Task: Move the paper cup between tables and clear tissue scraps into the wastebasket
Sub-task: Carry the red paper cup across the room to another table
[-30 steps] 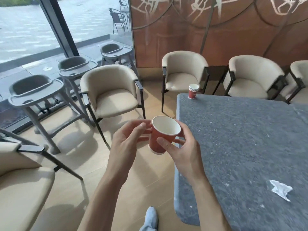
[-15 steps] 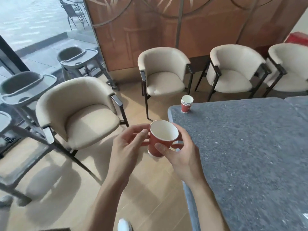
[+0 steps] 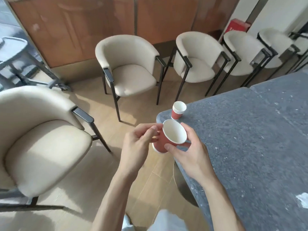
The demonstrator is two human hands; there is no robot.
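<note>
two hands on one red paper cup [image 3: 168, 139], carried tilted and empty over the floor just off the corner of a grey speckled table [image 3: 250, 130]. right hand [image 3: 191, 155] wrapped round the cup wall, thumb curled across the near side and fingers behind, taking the hold. left hand [image 3: 136, 147] alongside, fingertips bent and touching the cup's far side, seemingly only steadying. tilt toward the camera likely just a loose carrying grip, harmless with nothing inside. nested stack of matching cups [image 3: 178, 110] upright on the table corner just beyond, possibly the place meant for this one. white tissue scrap [image 3: 302, 199] lying at the table's right edge, well apart from both hands, not yet cleared. no wastebasket in sight. cream armchairs [image 3: 131, 70] ranged along the wood-panelled wall.
</note>
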